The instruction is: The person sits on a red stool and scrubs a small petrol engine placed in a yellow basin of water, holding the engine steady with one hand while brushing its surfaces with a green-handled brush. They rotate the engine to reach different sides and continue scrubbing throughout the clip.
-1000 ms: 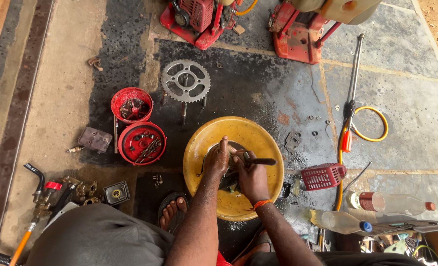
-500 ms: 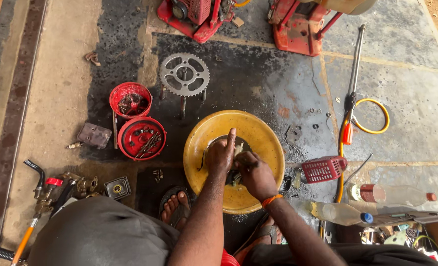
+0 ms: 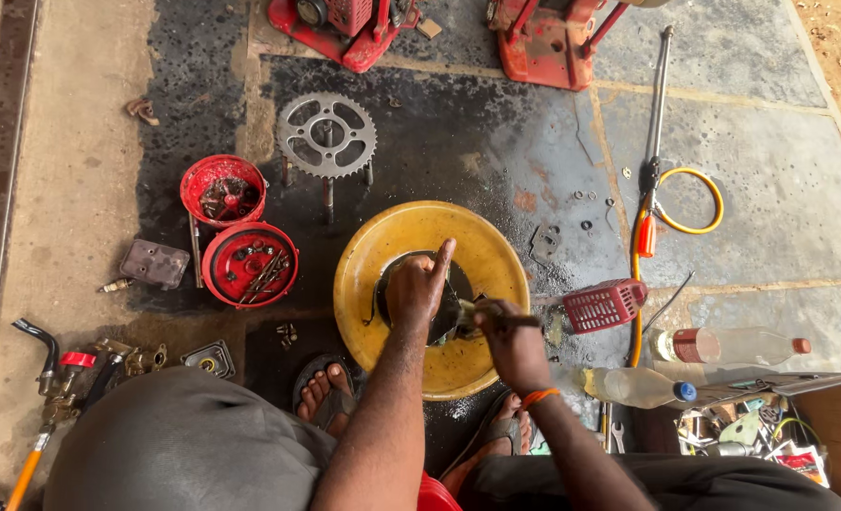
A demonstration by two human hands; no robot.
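A yellow basin (image 3: 496, 255) with dark liquid in its middle stands on the oily floor between my feet. My left hand (image 3: 418, 287) is closed around a small dark metal part over the basin, forefinger stretched out. My right hand (image 3: 510, 339) grips a brush (image 3: 482, 313) whose bristle end touches that part. The part is mostly hidden under my fingers.
Two red tubs (image 3: 223, 187) (image 3: 250, 263) of small parts sit left of the basin, a sprocket (image 3: 327, 134) behind it. A red basket (image 3: 602, 305), plastic bottles (image 3: 728, 344), a spray lance (image 3: 658, 104) with hose and an open toolbox (image 3: 770, 426) lie right. Red machines (image 3: 543, 33) stand behind.
Both hands have stayed over the basin, the right hand working the brush against the part. My view has shifted slightly.
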